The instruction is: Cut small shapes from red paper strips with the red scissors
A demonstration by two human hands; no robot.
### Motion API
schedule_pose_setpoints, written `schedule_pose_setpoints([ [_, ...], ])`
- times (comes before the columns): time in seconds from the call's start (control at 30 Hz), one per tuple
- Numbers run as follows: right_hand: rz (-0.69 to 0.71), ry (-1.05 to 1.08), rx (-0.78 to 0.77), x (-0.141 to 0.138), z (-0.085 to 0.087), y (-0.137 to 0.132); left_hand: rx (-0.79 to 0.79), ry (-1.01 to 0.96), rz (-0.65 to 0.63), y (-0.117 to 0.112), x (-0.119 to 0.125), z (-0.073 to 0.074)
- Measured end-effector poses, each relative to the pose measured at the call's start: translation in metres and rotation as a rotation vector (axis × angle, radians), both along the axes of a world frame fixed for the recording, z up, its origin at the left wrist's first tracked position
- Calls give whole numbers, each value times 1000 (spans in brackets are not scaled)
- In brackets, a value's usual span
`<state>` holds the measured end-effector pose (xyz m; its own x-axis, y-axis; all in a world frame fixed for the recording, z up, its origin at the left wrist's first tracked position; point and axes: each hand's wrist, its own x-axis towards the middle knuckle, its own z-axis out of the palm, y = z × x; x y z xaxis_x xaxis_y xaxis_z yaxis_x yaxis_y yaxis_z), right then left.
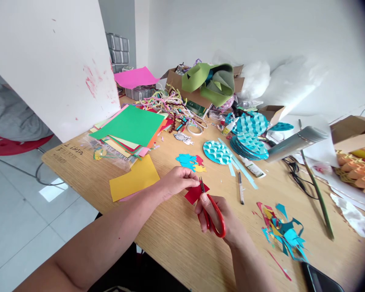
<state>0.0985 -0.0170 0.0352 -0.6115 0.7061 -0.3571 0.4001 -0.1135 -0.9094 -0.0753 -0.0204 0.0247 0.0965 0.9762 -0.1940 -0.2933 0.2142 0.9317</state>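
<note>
My left hand [179, 181] pinches a small piece of red paper [194, 195] above the front part of the table. In my right hand [220, 213] are red-handled scissors [216, 215], with thumb and fingers in the loops. Their dark blades reach up over the red paper, and the tips lie close to my left fingertips. Just beyond my hands lie blue cut-out shapes [187, 160], with a red and a yellow cut-out [200, 168] beside them. Behind these is a white fish cut-out with drawn lines [183, 138].
Coloured paper sheets [136, 123] and a yellow sheet [135, 178] lie left. Right are a pen [241, 187], a glue bottle [253, 166], blue honeycomb paper discs [217, 152], paper scraps [284, 233] and a phone [320, 280]. Pipe cleaners [167, 100] and a cardboard box [174, 81] stand behind.
</note>
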Motion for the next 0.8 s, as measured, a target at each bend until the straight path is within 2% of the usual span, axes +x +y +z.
schedule_pose_setpoints([
  [0.8,1,-34,38,-2,5,-1,-17,-24,-7,1,1,0],
])
